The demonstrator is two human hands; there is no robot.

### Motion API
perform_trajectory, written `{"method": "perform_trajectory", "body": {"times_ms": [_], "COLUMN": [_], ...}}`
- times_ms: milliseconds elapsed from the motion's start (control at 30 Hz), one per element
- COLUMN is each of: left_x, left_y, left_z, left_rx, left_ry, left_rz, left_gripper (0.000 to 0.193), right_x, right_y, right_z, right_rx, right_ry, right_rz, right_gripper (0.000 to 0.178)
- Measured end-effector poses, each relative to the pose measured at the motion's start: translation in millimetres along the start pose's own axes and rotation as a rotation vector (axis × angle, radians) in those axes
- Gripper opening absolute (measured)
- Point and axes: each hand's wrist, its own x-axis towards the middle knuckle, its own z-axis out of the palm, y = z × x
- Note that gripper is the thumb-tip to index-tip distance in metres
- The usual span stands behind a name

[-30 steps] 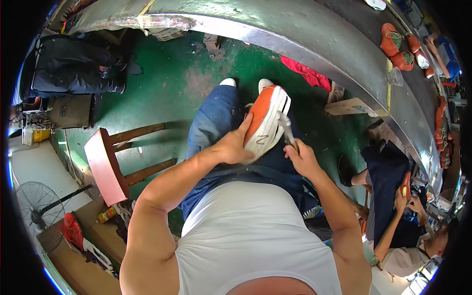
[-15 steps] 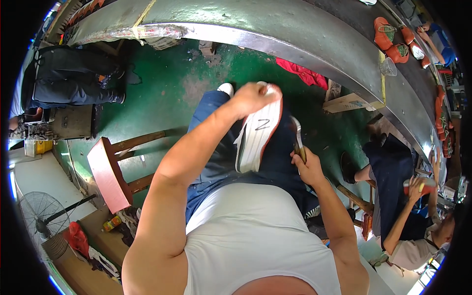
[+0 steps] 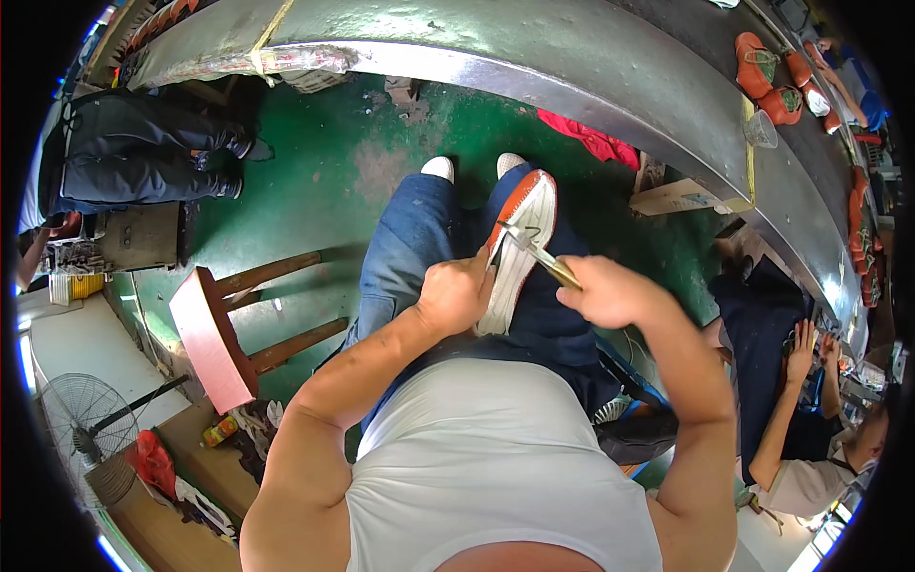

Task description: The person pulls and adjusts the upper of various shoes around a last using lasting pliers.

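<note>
A shoe with a white sole and orange-red upper (image 3: 505,294) lies sole up across my thighs, its toe pointing away from me. My left hand (image 3: 457,296) is closed on the left edge of the shoe, near its middle. In my right hand (image 3: 610,291) is a hammer (image 3: 555,264), gripped by its handle from the right. The hammer's head lies over the sole near the left edge; whether it touches cannot be made out. A dark mark on the sole is partly covered by the hammer.
A long metal workbench (image 3: 457,62) curves across the far side, with orange shoes (image 3: 756,65) at its right. To my left are a wooden stool (image 3: 217,334) and a fan (image 3: 88,429). A co-worker (image 3: 801,472) sits at right; another person's legs (image 3: 143,153) show at left.
My left hand has moved from the shoe's far end to its left side, nearer me. The shoe has turned a little, and the hammer has swung left over the sole.
</note>
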Motion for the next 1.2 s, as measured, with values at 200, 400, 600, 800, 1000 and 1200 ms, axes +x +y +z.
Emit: {"method": "perform_trajectory", "body": {"times_ms": [200,400,600,800,1000,1200], "left_x": [31.2,45.3,56.8,66.8,73.5,73.6], "left_y": [-36.1,-39.4,-33.2,-14.2,-7.6,-15.9], "left_z": [28.1,35.8,31.1,23.6,21.8,23.9], "left_rx": [-0.910,-1.658,-1.537,-1.335,-1.174,-1.011], "left_ry": [0.046,-0.253,-0.248,-0.258,-0.318,-0.355], "left_rz": [-0.334,-0.465,-0.607,-0.684,-0.665,-0.613], "left_gripper": [0.045,0.065,0.064,0.048,0.052,0.053], "right_x": [22.3,44.1,54.0,23.9,17.7,42.0], "right_y": [-13.8,33.2,32.0,79.5,53.4,44.1], "right_z": [-19.5,89.9,141.6,87.8,41.9,11.5], "right_rx": [-0.240,0.234,0.887,1.378,0.703,0.248], "right_ry": [-0.128,0.304,0.338,-0.280,0.271,0.242], "right_rz": [0.011,-0.083,0.059,0.031,-0.105,-0.022], "right_gripper": [0.028,0.028,0.023,0.037,0.043,0.042]}}
